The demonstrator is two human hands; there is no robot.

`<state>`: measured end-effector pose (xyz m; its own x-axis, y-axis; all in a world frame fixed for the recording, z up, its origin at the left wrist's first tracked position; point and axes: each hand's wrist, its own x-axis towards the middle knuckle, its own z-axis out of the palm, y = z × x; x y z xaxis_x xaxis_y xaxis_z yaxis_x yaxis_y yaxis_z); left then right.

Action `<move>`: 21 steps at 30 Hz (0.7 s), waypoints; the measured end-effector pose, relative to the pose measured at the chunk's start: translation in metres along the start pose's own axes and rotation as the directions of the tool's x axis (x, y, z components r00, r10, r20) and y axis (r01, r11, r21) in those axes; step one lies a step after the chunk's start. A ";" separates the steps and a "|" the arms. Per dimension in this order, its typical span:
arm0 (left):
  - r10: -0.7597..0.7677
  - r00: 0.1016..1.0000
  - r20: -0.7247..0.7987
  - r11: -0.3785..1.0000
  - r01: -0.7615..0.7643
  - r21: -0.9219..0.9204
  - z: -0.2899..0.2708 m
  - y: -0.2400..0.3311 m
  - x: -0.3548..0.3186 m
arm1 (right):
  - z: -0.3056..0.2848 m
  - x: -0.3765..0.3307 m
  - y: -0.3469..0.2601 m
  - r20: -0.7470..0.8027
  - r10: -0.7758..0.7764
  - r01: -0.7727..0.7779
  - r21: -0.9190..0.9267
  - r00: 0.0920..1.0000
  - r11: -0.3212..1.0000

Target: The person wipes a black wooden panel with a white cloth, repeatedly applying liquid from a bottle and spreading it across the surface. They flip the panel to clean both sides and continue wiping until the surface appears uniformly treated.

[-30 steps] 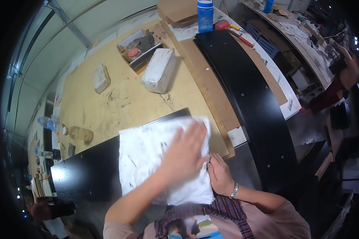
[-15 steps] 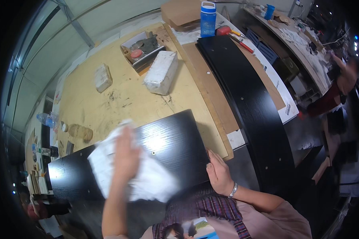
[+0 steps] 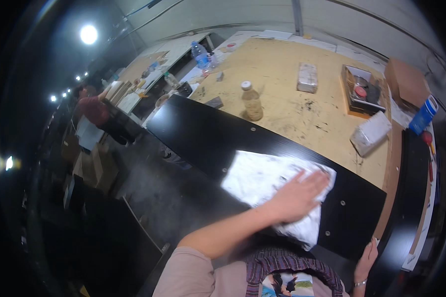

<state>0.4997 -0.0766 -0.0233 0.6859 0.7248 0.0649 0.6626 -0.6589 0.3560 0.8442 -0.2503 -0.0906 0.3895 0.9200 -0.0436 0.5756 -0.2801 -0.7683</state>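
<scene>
A long black wood-grain board (image 3: 193, 131) with small round fittings in it lies in front of me, along the near edge of the bench. On its face is a smudged white cloth (image 3: 255, 175). My left hand (image 3: 300, 198) lies flat on the cloth with fingers stretched, slightly blurred, pressing it against the board. My right hand (image 3: 366, 260) grips the board's right end; its fingertips are partly hidden at the edge. A second black board (image 3: 405, 208) rests farther right, beside that hand.
The stained tan bench top (image 3: 277, 59) carries a jar of yellowish liquid (image 3: 252, 101), two wrapped white blocks (image 3: 307, 76) and a box of small items (image 3: 349, 101). A blue bottle (image 3: 423, 116) stands far right. At left, another person (image 3: 96, 109) stands by a farther table.
My view has turned left, bringing the board's left end and another person into clearer sight. The left hand and cloth have moved across the board; the right hand stays at its right end.
</scene>
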 end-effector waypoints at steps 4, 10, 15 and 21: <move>-0.317 0.938 -0.142 0.944 0.327 0.051 -0.051 -0.113 -0.057 | -0.009 0.010 0.018 -0.072 -0.142 0.133 -0.120 0.987 0.984; -0.515 0.754 -0.407 0.779 0.610 0.145 -0.117 -0.307 -0.151 | 0.053 0.031 -0.152 -0.183 -0.336 0.258 -0.351 0.924 0.900; -0.002 0.994 -0.107 0.999 0.008 0.048 -0.088 -0.225 -0.091 | 0.187 0.121 -0.261 0.070 -0.447 0.451 -0.220 0.892 0.865; 0.019 1.000 -0.018 0.967 -0.014 0.255 -0.151 -0.313 -0.123 | 0.275 0.153 -0.336 0.287 -0.140 0.267 -0.472 0.948 0.840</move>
<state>0.1624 0.0709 -0.0020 0.6928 0.7157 0.0884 0.7080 -0.6983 0.1052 0.5127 0.0600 -0.0150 0.0819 0.9897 -0.1173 0.9268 -0.1190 -0.3561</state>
